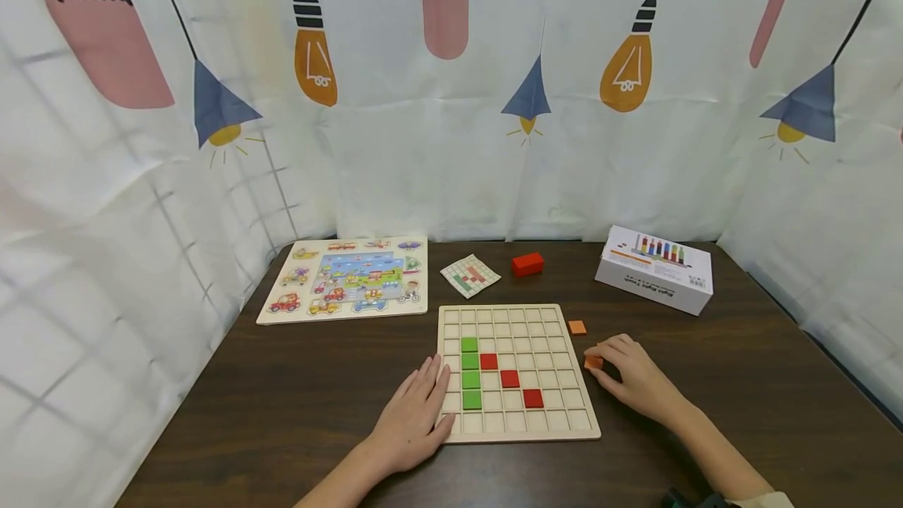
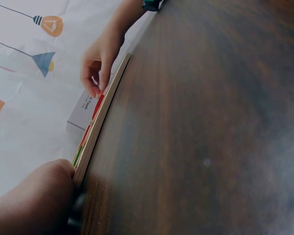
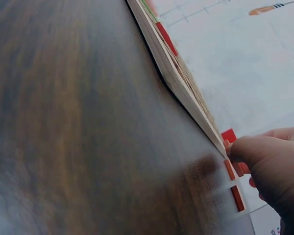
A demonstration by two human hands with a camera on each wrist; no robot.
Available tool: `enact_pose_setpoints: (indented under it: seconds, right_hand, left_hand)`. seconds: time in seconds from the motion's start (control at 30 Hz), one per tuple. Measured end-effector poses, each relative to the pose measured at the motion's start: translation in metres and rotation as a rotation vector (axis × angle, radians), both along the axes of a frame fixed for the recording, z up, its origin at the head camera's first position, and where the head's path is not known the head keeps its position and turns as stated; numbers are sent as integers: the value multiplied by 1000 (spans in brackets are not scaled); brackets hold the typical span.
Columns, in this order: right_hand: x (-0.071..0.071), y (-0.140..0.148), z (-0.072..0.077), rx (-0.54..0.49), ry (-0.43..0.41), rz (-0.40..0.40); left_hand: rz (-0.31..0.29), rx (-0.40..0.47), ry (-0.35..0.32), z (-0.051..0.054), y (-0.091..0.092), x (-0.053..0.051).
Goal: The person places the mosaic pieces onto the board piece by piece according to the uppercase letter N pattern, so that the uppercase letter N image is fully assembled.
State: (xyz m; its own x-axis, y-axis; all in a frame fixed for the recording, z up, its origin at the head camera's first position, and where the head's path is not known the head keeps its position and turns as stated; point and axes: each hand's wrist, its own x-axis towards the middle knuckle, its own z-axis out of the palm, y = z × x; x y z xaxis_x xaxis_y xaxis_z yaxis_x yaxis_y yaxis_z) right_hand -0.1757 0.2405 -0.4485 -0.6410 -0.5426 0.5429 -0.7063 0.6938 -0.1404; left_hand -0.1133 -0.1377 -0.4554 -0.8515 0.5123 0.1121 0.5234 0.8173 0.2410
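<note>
A pale wooden grid board point(image 1: 518, 422) lies on the table, with a column of green square tiles point(image 1: 470, 379) and three red tiles point(image 1: 509, 379) running diagonally. My left hand point(image 1: 412, 418) rests flat along the board's left edge, its fingers extended. Just off the board's right side, my right hand point(image 1: 638, 379) pinches an orange square tile point(image 1: 593, 363) between thumb and fingertips, low over the table. Another orange tile point(image 1: 577, 328) lies beside the board, farther back. In the right wrist view, the thumb of my right hand point(image 3: 274, 166) partly covers the orange pieces.
Behind the board are a small patterned card point(image 1: 470, 276) and a red block point(image 1: 527, 264). A picture puzzle board point(image 1: 353, 313) lies at the back left. At the back right sits a white box point(image 1: 652, 282). A printed curtain point(image 1: 451, 171) surrounds the table.
</note>
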Motion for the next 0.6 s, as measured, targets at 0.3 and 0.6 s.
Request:
enact_pose_setpoints:
  seconds: [0.3,0.6]
  right_hand:
    - [0,-11,6,-31,30,44]
    - [3,-30,12,-29,19,99]
  left_hand:
    - [3,-4,10,-1,-1,1]
    - [-3,-2,12,-1,0,0]
